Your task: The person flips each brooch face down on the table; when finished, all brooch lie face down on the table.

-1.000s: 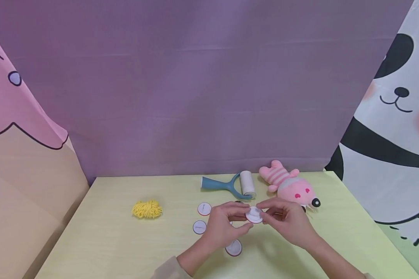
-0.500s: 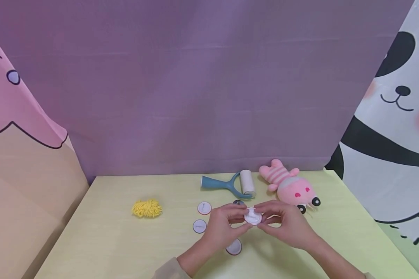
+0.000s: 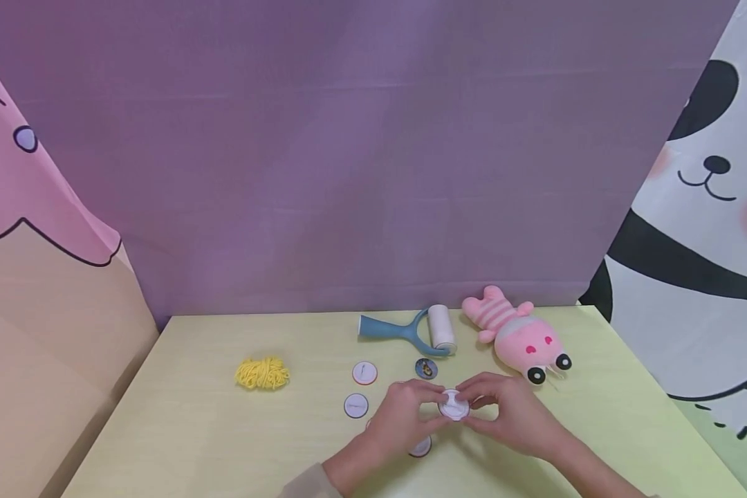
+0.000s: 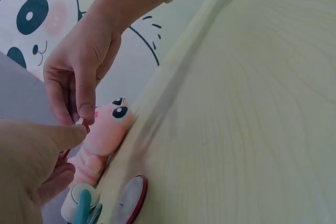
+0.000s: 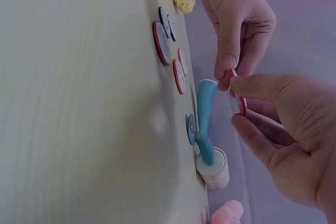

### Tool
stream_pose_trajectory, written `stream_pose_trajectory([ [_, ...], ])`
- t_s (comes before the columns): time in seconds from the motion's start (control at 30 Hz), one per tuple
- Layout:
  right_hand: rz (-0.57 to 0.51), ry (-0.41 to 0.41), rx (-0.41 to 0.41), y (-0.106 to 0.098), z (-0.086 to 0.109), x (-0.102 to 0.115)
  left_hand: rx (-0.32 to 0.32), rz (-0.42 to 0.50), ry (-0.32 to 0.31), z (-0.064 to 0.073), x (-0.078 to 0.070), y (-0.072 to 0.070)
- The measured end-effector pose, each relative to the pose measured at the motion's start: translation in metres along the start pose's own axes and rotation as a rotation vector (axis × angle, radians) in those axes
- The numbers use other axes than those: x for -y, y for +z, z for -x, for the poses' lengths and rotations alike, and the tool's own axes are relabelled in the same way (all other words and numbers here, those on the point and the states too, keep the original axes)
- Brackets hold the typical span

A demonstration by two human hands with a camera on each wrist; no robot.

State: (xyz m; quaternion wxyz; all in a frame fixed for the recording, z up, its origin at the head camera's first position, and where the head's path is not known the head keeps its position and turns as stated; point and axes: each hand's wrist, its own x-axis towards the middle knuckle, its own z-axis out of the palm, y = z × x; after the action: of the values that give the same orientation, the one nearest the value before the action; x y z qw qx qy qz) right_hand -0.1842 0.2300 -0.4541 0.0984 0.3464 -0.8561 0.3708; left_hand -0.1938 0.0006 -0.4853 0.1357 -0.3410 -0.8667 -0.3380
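Both hands hold one round pin-back button badge (image 3: 454, 407) above the table, its white back and pin facing up in the head view. My left hand (image 3: 401, 413) pinches its left edge between thumb and fingers. On the opposite edge, my right hand (image 3: 515, 416) pinches it the same way. The red rim of this badge shows between the fingertips in the right wrist view. Several more badges lie around the left hand, among them a white-backed badge (image 3: 364, 373), another white-backed badge (image 3: 356, 406) and a blue picture badge (image 3: 426, 369). One badge (image 3: 420, 447) is partly hidden by the left hand.
At the table's back stands a blue-handled lint roller (image 3: 404, 330) lying flat, with a pink plush toy (image 3: 526, 339) right of it. A bundle of yellow yarn (image 3: 262, 373) lies on the left of the pale table (image 3: 180, 429). A purple cloth (image 3: 348, 173) hangs behind.
Both hands have moved slightly toward the near edge with the badge. The right fingers have shifted their grip on it. The blue picture badge behind the hands has come fully into view.
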Motion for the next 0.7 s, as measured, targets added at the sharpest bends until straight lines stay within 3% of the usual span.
stream_pose_trajectory([
  [0.23,0.129,0.101,0.064,0.002,0.004,-0.005,0.048,-0.081,-0.013,-0.001,-0.001,0.009],
  [0.7,0.083,0.159,0.123,0.017,0.01,-0.019,0.092,-0.143,-0.074,0.001,-0.003,0.023],
])
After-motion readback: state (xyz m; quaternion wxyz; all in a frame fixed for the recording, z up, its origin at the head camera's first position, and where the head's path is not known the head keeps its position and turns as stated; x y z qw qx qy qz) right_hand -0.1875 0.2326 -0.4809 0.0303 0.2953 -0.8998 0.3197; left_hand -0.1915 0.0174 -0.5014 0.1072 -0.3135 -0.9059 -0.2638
